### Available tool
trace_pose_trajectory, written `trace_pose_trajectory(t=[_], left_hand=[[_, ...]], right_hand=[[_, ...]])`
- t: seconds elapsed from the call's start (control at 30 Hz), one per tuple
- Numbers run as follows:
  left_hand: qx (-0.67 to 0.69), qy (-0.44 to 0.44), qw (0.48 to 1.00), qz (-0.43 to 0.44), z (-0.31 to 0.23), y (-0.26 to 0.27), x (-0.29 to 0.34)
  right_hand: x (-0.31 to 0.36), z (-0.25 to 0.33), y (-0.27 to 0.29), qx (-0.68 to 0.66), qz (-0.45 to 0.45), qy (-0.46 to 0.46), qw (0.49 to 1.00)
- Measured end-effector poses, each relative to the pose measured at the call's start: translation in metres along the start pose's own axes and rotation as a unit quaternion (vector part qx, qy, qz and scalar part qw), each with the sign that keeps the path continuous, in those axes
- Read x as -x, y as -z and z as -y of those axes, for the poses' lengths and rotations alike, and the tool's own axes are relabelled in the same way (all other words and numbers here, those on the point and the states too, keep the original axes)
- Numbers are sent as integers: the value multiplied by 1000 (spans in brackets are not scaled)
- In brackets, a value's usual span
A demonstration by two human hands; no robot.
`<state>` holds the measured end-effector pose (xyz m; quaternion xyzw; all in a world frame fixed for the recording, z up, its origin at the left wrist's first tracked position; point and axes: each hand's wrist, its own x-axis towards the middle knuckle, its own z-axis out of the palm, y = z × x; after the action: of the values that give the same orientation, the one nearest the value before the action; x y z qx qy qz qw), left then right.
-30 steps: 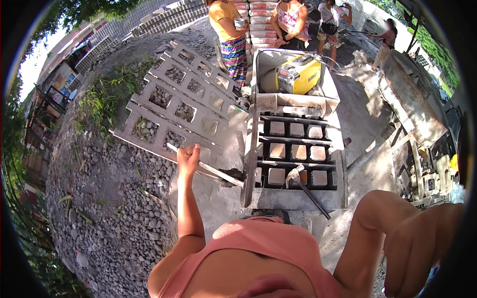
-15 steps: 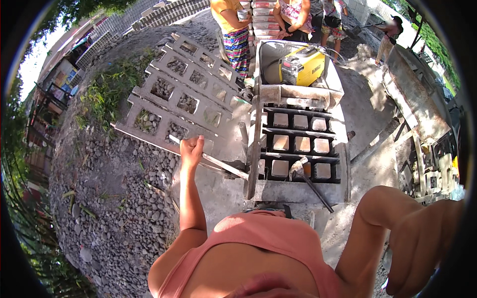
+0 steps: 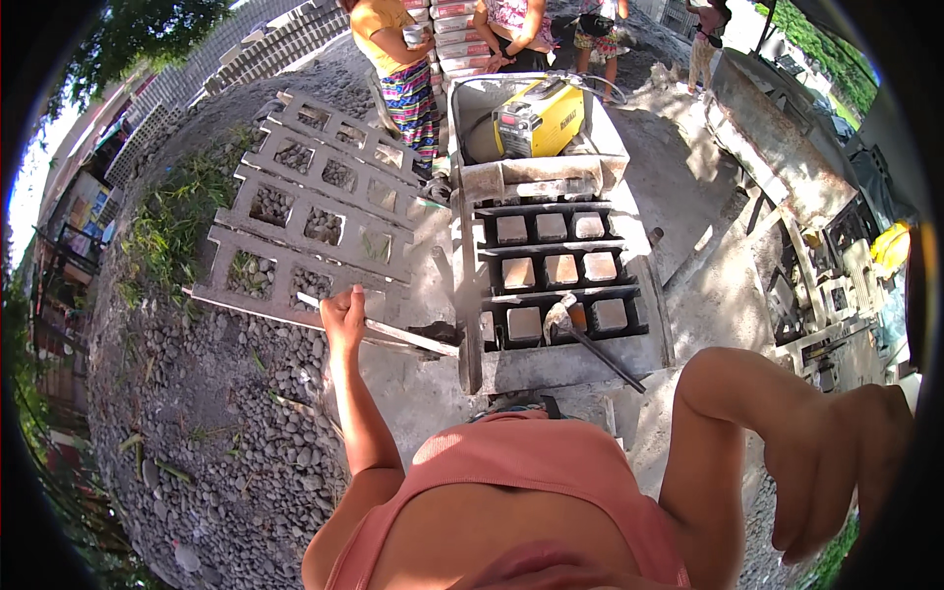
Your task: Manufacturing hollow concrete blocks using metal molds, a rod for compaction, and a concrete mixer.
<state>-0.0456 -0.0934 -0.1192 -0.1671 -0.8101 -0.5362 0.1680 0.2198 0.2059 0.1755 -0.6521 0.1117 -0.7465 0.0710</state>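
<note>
A pale wooden stick is in my left hand, which is closed around it near its upper end. The stick slants down to the right, to the side of a grey block-mould frame with rows of square cores inside. Across the frame's near row lies a hammer-like tool with a dark handle. My right hand is raised close to the camera at the right, its fingers bent downward and together. Whether anything is between those fingers is hidden.
Hollow concrete blocks lie in rows at the left, beside loose stones. A yellow boxed machine sits in the metal hopper behind the mould. Several people stand at the back. A rusty metal trough is at the right.
The view has swung so that the mould, blocks and people sit farther left in the picture. My left hand keeps its hold on the stick; my right hand stays raised and bent.
</note>
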Motion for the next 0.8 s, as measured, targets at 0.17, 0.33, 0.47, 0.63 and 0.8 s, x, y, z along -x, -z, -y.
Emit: trace_pose_trajectory(t=[0.17, 0.33, 0.47, 0.63, 0.8], left_hand=[[-10, -18, 1000, 11, 11, -5, -2], [11, 5, 1000, 11, 6, -4, 0], [17, -2, 1000, 19, 8, -6, -1], [-102, -28, 993, 46, -11, -10, 2], [-170, -56, 981, 73, -22, -11, 5]], right_hand=[[51, 9, -3, 335, -90, 104, 932], [128, -42, 65, 596, -237, -380, 667], [179, -106, 99, 666, -176, -425, 588], [206, -138, 120, 526, -256, -490, 646], [231, -162, 132, 529, -324, -479, 620]])
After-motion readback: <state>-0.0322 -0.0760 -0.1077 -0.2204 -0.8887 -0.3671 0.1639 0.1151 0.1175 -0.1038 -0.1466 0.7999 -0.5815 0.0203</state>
